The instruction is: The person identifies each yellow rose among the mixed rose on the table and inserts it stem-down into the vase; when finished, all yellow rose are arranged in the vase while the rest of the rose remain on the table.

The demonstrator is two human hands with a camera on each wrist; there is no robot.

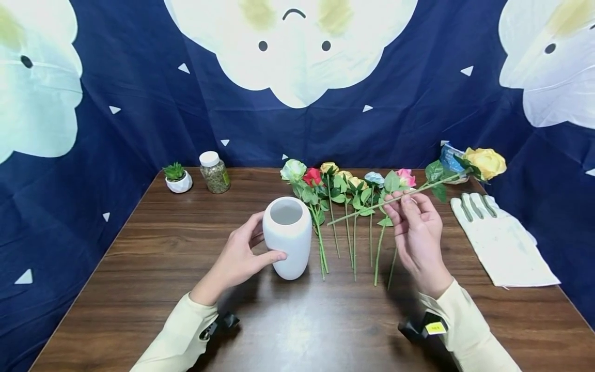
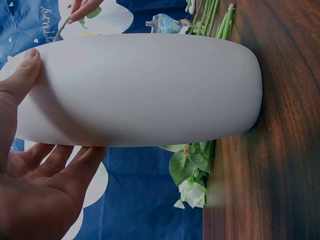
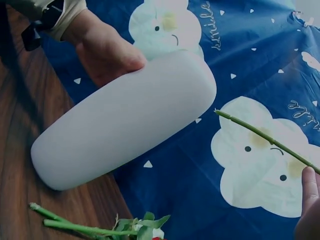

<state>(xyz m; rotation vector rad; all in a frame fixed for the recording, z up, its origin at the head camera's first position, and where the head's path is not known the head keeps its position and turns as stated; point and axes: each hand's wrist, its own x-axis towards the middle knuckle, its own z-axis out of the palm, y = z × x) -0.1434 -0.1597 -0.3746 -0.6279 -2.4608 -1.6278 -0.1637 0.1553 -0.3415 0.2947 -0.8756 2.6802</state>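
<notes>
A white vase (image 1: 287, 248) stands upright on the wooden table, its round mouth facing up. My left hand (image 1: 239, 254) grips it from the left, thumb across the front and fingers behind; the left wrist view shows thumb and fingers on either side of the vase (image 2: 150, 90). To the right, my right hand (image 1: 420, 235) pinches the stem of a yellow rose (image 1: 485, 164) between thumb and fingers, above the table. The bloom points right, and the bare stem end slants down toward the vase. In the right wrist view, the stem (image 3: 270, 141) ends just beside the vase (image 3: 130, 120).
Several artificial flowers (image 1: 346, 191) lie in a row behind and right of the vase. A potted succulent (image 1: 178, 180) and a white-capped jar (image 1: 215, 174) stand at the back left. A white cloth item with green stripes (image 1: 506, 248) lies at the right edge.
</notes>
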